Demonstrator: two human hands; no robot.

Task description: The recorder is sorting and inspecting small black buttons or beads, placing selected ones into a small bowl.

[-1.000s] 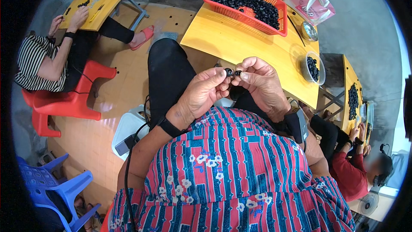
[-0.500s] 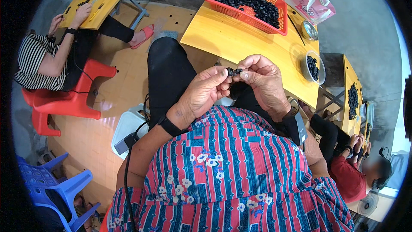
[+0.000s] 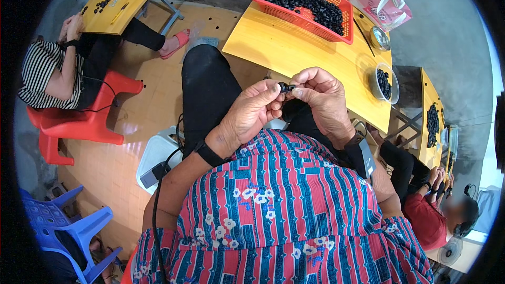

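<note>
In front of my body, above my lap, both hands meet fingertip to fingertip. My left hand (image 3: 253,108) pinches a small round black part (image 3: 284,87), which looks hollow like a ring. My right hand (image 3: 325,102) is closed in a pinch on a smaller black piece at the right side of that part. The two pieces touch; my fingertips hide much of them, so I cannot tell how far one sits in the other. Many similar black parts fill a red-orange plastic basket (image 3: 300,14) on the yellow table (image 3: 273,47) beyond my hands.
A clear round tub (image 3: 388,94) of black rings stands at the table's right edge. Near it lie a dark thin rod (image 3: 363,37), a metal bowl (image 3: 380,38) and a pink bag (image 3: 380,2). Co-workers sit left and right. A blue plastic chair (image 3: 68,226) stands lower left.
The two black pieces, slightly apart before, now touch between my fingertips. My hands have hardly moved otherwise. The co-worker at left has drawn a hand back from the table toward their body.
</note>
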